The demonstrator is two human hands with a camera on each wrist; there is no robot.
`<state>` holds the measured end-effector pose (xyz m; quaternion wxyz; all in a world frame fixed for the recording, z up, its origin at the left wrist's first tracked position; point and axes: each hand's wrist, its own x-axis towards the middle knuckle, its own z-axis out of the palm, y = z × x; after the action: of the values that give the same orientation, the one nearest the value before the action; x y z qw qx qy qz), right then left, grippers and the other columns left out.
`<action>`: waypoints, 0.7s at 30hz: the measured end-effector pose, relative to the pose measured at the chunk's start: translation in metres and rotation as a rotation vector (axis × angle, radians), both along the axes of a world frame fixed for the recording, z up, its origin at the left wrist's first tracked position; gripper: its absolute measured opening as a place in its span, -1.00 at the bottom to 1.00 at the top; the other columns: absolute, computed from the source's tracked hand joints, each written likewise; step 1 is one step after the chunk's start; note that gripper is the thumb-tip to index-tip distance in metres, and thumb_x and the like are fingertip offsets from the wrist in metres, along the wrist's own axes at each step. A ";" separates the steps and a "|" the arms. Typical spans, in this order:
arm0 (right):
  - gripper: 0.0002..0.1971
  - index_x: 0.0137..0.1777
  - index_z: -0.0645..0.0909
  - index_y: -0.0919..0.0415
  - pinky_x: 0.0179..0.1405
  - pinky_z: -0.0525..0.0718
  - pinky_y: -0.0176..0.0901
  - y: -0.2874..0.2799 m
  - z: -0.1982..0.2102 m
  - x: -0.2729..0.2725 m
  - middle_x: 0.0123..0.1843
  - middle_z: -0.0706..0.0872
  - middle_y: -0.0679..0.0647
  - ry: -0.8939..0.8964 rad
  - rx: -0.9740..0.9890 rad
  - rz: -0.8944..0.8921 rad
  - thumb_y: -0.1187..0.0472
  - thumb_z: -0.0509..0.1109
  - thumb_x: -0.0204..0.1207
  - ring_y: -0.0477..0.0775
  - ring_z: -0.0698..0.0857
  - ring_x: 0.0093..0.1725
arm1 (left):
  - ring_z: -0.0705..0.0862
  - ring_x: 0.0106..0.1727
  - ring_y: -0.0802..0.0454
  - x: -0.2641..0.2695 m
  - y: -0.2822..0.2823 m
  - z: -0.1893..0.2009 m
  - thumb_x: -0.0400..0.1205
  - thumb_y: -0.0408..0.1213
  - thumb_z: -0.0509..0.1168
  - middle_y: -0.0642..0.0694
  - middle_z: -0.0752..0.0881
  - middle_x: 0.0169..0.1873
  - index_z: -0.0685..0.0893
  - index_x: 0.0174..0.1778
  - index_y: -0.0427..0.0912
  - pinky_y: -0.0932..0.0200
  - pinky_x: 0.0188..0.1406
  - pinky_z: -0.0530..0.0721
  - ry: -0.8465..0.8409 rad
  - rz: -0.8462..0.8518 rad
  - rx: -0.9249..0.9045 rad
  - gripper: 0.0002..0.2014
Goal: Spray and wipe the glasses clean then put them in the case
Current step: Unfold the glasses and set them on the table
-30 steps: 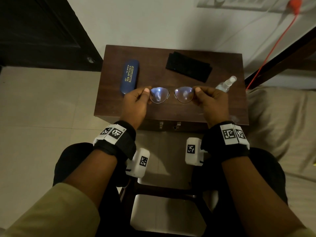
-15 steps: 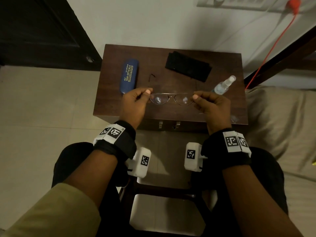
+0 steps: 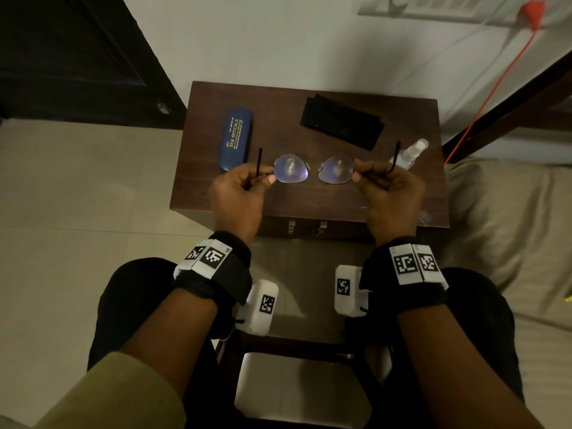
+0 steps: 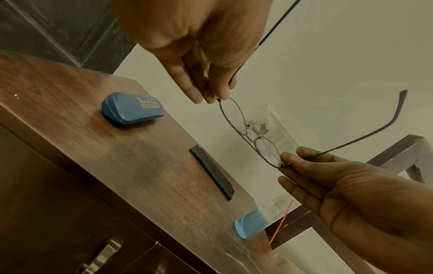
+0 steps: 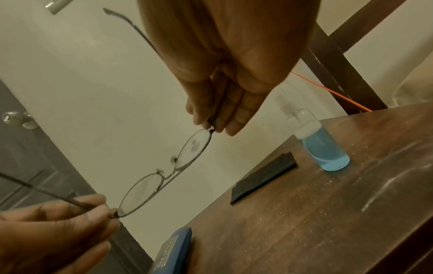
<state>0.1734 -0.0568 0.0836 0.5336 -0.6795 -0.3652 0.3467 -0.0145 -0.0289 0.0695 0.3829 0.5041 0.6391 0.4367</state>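
Thin metal-framed glasses [image 3: 291,169] hang in the air over the dark wooden table [image 3: 309,205], lenses toward me, both temples unfolded and pointing away. My left hand [image 3: 266,178] pinches the left temple at its hinge [image 4: 219,99]. My right hand [image 3: 358,176] pinches the right temple at its hinge [image 5: 212,129]. The lenses [image 5: 194,148] show smudges. A closed blue case [image 3: 235,139] lies at the table's left. A folded black cloth [image 3: 342,125] lies at the back. At the right stands a clear spray bottle [image 3: 408,154] of blue liquid [image 5: 325,150].
The table has drawer handles [image 3: 291,226] on its front face. A bed [image 3: 507,218] lies close on the right, a dark door [image 3: 77,57] at the back left. An orange cable [image 3: 489,97] hangs along the wall. A stool seat [image 3: 297,388] sits between my knees.
The glasses were tipped flat and low half a second ago. Now they are raised and tilted so the lenses face me, with the temple tips showing behind both hands.
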 end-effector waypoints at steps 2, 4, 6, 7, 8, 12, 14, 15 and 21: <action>-0.74 -0.19 0.68 0.00 0.08 0.72 -0.24 -0.001 -0.001 -0.002 -0.12 0.79 -0.06 0.001 0.011 -0.021 0.44 0.49 0.40 -0.15 0.79 -0.02 | 0.78 -0.07 0.12 0.000 -0.001 0.002 0.50 -0.43 0.45 -0.04 0.80 -0.17 0.78 -0.02 -0.26 0.29 0.02 0.72 -0.014 0.030 0.013 -0.85; -0.75 -0.18 0.69 0.03 0.08 0.71 -0.26 -0.001 -0.002 -0.004 -0.09 0.79 -0.02 0.012 0.019 -0.037 0.45 0.49 0.41 -0.14 0.79 0.00 | 0.78 -0.06 0.16 0.000 -0.001 0.005 0.50 -0.43 0.45 -0.06 0.81 -0.13 0.77 0.00 -0.26 0.38 -0.01 0.70 -0.014 0.039 0.033 -0.83; -0.78 -0.14 0.70 0.10 0.07 0.71 -0.29 -0.001 -0.002 -0.005 -0.07 0.80 0.03 0.016 0.020 -0.043 0.46 0.47 0.42 -0.14 0.79 0.01 | 0.78 -0.05 0.15 -0.001 0.000 0.006 0.50 -0.43 0.45 -0.09 0.81 -0.11 0.77 0.00 -0.28 0.41 0.00 0.69 -0.020 0.040 0.048 -0.83; -0.79 -0.12 0.71 0.13 0.05 0.71 -0.30 -0.001 -0.002 -0.006 -0.07 0.79 0.04 0.012 0.023 -0.045 0.47 0.47 0.42 -0.15 0.79 0.00 | 0.78 -0.05 0.14 -0.001 0.000 0.006 0.50 -0.43 0.45 -0.10 0.81 -0.11 0.77 0.00 -0.28 0.40 0.00 0.69 -0.022 0.039 0.051 -0.83; -0.81 -0.11 0.71 0.16 0.04 0.71 -0.31 -0.001 -0.002 -0.006 -0.07 0.79 0.05 0.013 0.028 -0.046 0.47 0.47 0.42 -0.16 0.79 -0.01 | 0.78 -0.06 0.13 -0.001 0.000 0.006 0.50 -0.43 0.45 -0.10 0.81 -0.12 0.77 -0.01 -0.29 0.39 0.01 0.69 -0.022 0.036 0.053 -0.83; -0.83 0.02 0.70 0.33 0.01 0.70 -0.35 0.001 0.001 -0.007 -0.10 0.78 0.01 0.003 0.055 -0.028 0.45 0.46 0.43 -0.20 0.78 -0.05 | 0.78 -0.04 0.07 -0.002 0.001 0.004 0.51 -0.46 0.43 -0.13 0.81 -0.11 0.76 0.00 -0.32 0.38 0.02 0.70 -0.026 0.026 0.047 -0.84; -0.77 0.11 0.66 0.29 0.05 0.71 -0.32 0.002 0.001 -0.007 -0.03 0.79 0.07 -0.017 0.058 -0.039 0.42 0.45 0.46 -0.16 0.78 0.00 | 0.77 -0.01 0.06 -0.003 0.002 0.002 0.53 -0.44 0.41 -0.16 0.81 -0.08 0.76 0.03 -0.32 0.28 0.07 0.72 -0.044 0.016 0.035 -0.83; -0.75 0.14 0.63 0.19 0.08 0.73 -0.27 0.002 0.000 -0.007 0.02 0.79 0.12 -0.035 0.056 -0.050 0.39 0.44 0.48 -0.12 0.78 0.03 | 0.77 0.01 0.05 -0.003 0.002 0.002 0.54 -0.43 0.41 -0.16 0.81 -0.06 0.75 0.06 -0.30 0.19 0.09 0.74 -0.061 0.012 0.028 -0.82; -0.74 0.19 0.49 0.04 -0.03 0.77 -0.17 0.000 -0.002 -0.007 0.07 0.77 0.21 -0.049 0.043 -0.063 0.33 0.35 0.57 -0.07 0.79 0.00 | 0.75 0.12 0.01 -0.005 0.002 -0.001 0.59 -0.34 0.37 -0.10 0.78 0.06 0.70 0.21 -0.21 -0.12 0.11 0.75 -0.105 0.008 0.005 -0.73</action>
<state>0.1662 -0.0572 0.0819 0.5496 -0.6872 -0.3641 0.3051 -0.0194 -0.0266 0.0688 0.4130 0.4787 0.6192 0.4657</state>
